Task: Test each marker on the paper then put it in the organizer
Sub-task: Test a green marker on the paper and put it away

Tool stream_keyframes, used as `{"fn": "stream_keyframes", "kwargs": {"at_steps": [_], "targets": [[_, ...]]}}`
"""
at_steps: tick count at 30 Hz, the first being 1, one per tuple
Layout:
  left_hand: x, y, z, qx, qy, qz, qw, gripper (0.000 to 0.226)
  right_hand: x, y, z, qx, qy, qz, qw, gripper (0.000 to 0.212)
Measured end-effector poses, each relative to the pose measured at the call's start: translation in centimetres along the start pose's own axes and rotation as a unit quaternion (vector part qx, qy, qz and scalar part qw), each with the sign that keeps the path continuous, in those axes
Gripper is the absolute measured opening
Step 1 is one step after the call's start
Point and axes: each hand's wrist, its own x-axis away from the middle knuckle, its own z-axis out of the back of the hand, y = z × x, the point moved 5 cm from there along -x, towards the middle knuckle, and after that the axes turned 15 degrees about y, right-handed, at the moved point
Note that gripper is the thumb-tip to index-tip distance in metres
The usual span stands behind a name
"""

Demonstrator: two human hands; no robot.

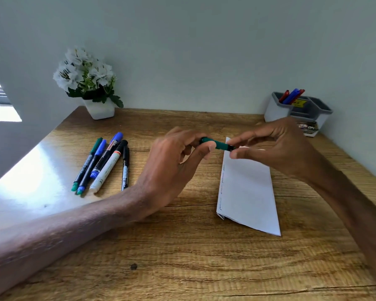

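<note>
Five markers (104,162) lie bunched near bench (182,257) left edge; left hand (174,168) fingers pinch green marker (217,144) at one end, right hand (278,144) fingers grip its other end, above folded paper (248,192) mid-bench; organizer (297,109) with markers at far right corner

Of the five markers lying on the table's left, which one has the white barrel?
The white-barrelled marker, fourth from the left, between the blue-capped thick marker and the thin black pen. The others have dark barrels.

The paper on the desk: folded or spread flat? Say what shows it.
Folded. The paper is a narrow strip, with layered edges showing at its near corner.
</note>
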Motion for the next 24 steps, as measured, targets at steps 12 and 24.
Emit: {"fn": "stream_keyframes", "kwargs": {"at_steps": [12,24], "targets": [[-3.9,-1.4,-6.1,-0.066,-0.187,0.051,0.979,0.017,-1.0,2.9,4.4,0.123,0.191,-0.024,0.974,0.043],[-5.0,-3.6,-10.9,-0.239,-0.326,-0.046,0.913,0.026,-3.1,3.6,10.3,0.091,0.371,0.020,0.924,0.060]]}}
